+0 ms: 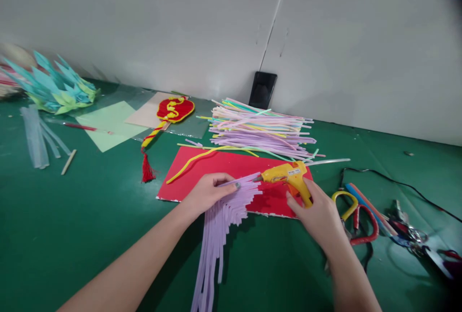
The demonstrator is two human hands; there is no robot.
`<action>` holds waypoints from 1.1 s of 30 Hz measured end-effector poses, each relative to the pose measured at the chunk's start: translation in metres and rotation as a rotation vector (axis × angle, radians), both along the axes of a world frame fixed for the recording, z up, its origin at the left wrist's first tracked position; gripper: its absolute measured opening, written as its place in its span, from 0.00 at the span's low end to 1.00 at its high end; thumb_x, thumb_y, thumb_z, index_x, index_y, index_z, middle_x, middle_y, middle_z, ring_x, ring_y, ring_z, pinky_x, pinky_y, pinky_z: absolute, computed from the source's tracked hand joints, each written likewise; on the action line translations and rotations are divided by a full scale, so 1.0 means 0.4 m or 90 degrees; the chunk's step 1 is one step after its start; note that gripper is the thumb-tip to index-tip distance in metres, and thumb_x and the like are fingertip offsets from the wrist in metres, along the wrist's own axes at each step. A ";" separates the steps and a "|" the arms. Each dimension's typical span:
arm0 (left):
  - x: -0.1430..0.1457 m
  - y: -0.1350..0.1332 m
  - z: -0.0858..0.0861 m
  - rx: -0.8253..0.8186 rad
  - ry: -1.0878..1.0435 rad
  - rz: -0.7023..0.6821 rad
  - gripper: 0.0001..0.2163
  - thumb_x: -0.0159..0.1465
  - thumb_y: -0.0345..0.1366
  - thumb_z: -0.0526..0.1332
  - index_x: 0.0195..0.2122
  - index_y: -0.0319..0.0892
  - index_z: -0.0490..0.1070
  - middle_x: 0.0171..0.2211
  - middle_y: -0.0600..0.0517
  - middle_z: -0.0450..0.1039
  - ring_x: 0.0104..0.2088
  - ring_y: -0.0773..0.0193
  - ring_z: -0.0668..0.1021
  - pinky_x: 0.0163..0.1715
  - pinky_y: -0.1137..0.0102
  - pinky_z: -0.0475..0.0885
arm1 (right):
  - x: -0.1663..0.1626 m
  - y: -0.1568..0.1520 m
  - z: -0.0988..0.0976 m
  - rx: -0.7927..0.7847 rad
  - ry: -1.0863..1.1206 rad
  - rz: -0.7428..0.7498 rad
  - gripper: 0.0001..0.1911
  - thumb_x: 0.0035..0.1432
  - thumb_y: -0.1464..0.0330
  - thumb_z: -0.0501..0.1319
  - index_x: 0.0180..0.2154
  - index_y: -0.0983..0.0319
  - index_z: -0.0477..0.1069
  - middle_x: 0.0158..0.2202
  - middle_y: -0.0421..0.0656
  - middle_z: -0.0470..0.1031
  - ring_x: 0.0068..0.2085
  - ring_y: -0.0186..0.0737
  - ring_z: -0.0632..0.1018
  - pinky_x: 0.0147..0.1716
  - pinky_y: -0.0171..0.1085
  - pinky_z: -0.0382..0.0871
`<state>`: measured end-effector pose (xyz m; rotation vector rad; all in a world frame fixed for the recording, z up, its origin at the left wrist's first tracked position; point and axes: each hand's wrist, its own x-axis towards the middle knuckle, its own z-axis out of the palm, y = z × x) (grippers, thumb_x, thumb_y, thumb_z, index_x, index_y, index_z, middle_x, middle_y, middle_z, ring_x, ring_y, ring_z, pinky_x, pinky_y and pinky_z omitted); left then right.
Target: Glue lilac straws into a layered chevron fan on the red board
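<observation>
My left hand (212, 192) is closed on a fringe of purple pipe cleaners (216, 235), whose long ends hang down over the table's near side. In my right hand (317, 206) is a yellow hot glue gun (288, 173), gripped by its handle. The gun's nozzle points left and meets the top purple strand, close to my left fingertips. A clear glue stick (335, 161) sticks out of the gun's back. Beneath both hands lies a red board (274, 201) with worn white edges. A bent yellow pipe cleaner (191, 162) rests on the board's left part.
Behind the board lies a pile of pastel pipe cleaners (260, 127); a black phone (263, 90) leans on the wall. Scissors (364, 225), a black cord (393, 183) and keys (415, 235) lie right. At left are a red tasselled ornament (175, 109), green paper (108, 124) and a teal paper craft (59, 86).
</observation>
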<state>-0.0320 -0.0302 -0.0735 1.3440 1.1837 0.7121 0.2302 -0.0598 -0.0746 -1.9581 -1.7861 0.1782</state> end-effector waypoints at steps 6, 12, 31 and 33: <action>-0.001 0.000 -0.002 0.001 -0.005 -0.004 0.13 0.56 0.46 0.62 0.31 0.40 0.74 0.33 0.50 0.76 0.35 0.61 0.76 0.36 0.69 0.68 | -0.003 0.003 -0.001 0.008 -0.009 -0.005 0.27 0.49 0.54 0.57 0.47 0.63 0.69 0.45 0.52 0.75 0.43 0.51 0.76 0.36 0.44 0.71; -0.002 -0.002 -0.001 -0.008 -0.002 -0.009 0.13 0.56 0.46 0.62 0.32 0.40 0.74 0.33 0.49 0.76 0.35 0.60 0.76 0.35 0.69 0.69 | -0.001 0.004 -0.010 0.046 0.005 0.012 0.25 0.49 0.55 0.58 0.46 0.62 0.70 0.44 0.51 0.76 0.43 0.50 0.76 0.38 0.44 0.72; -0.001 -0.001 0.000 -0.001 0.005 -0.001 0.13 0.56 0.45 0.62 0.31 0.39 0.74 0.32 0.49 0.76 0.35 0.60 0.76 0.35 0.68 0.69 | 0.000 0.008 -0.017 0.123 0.033 0.074 0.22 0.51 0.57 0.57 0.45 0.63 0.72 0.40 0.50 0.77 0.40 0.49 0.78 0.41 0.46 0.73; -0.001 -0.001 -0.002 -0.001 0.009 -0.002 0.13 0.56 0.45 0.61 0.32 0.39 0.74 0.33 0.49 0.76 0.35 0.60 0.76 0.35 0.68 0.69 | 0.001 0.008 -0.017 0.121 0.038 0.067 0.22 0.51 0.57 0.57 0.44 0.63 0.72 0.40 0.50 0.77 0.40 0.49 0.78 0.41 0.46 0.73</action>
